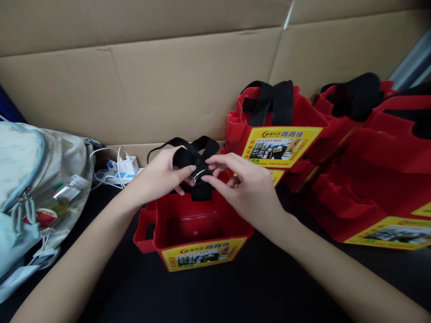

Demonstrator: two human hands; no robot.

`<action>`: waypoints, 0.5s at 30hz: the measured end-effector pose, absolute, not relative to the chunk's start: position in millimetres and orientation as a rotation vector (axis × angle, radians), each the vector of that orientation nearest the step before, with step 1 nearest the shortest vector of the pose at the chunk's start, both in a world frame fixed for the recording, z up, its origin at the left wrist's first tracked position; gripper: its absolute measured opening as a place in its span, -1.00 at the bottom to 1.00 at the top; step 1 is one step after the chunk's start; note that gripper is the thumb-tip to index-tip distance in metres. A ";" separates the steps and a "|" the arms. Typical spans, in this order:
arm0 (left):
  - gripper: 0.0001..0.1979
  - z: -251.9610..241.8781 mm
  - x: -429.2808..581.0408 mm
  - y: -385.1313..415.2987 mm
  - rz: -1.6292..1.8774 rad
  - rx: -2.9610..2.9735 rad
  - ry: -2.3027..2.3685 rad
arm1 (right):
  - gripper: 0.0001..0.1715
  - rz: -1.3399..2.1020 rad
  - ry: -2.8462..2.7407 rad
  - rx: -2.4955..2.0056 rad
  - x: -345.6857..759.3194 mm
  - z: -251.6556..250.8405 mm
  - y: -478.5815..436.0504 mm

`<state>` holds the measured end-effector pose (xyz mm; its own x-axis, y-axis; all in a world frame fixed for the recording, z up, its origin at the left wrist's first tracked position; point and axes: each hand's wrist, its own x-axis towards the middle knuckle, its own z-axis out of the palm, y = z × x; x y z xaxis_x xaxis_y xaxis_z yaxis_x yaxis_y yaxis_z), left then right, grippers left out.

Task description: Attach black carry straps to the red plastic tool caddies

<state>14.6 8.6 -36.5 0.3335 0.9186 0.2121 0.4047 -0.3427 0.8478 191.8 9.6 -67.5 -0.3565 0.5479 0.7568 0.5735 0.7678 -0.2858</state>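
A small red fabric bag (198, 226) with a yellow label stands open on the dark surface in front of me. Its black straps (198, 154) are gathered above the opening. My left hand (161, 175) is closed on the bunched straps from the left. My right hand (242, 184) pinches the same straps from the right, at a spot where a thin silvery ring or band (199, 174) wraps them. Both forearms reach in from the bottom edge.
Several more red bags with black straps and yellow labels (279, 134) are stacked at the right. A pale backpack (37, 179) lies at the left. White chargers and cables (124, 168) sit behind it. A cardboard wall (168, 80) closes the back.
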 end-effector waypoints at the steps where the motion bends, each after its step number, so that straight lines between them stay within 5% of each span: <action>1: -0.89 -36.3 14.8 8.4 0.883 1.891 1.171 | -0.80 -0.104 -2.050 -0.811 192.6 -67.4 9.2; 15: -0.68 -31.7 1.0 5.5 0.612 1.834 0.999 | -0.74 -0.239 -2.360 -0.606 202.2 -71.5 14.1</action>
